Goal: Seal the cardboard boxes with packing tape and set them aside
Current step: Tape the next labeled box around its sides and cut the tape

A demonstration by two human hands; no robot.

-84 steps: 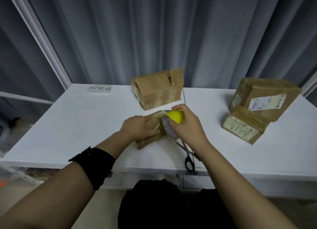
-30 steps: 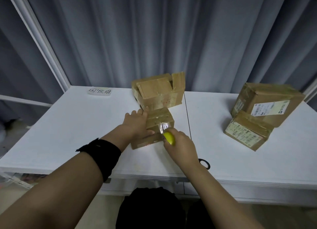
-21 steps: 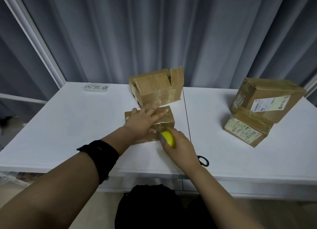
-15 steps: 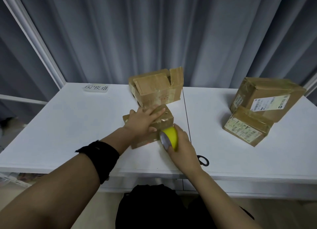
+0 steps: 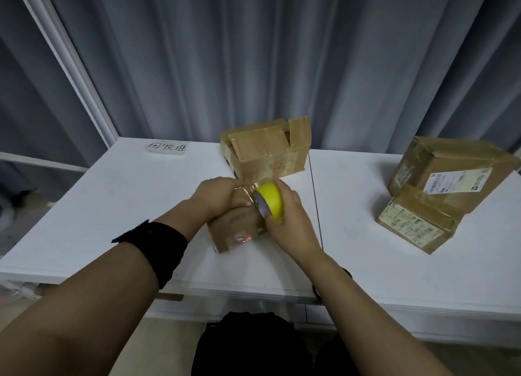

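A small box [image 5: 235, 232] sits on the white worktop [image 5: 112, 201]. The left grip [image 5: 218, 196] is curled over its top, fingers along the far edge and thumb on the near face, holding it. The right grip [image 5: 290, 223] is wrapped round a yellow tape roll [image 5: 270, 201], which is against the small box's upper right corner. Shiny tape shows between the roll and the left fingers. Just behind the small box stands an open box [image 5: 267, 153] with one flap up. Well to the right of the small box lie a large labelled box [image 5: 451, 175] and, touching its front, a flat labelled box [image 5: 417, 223]. Behind and left of the small box lies a paper note [image 5: 167, 147].
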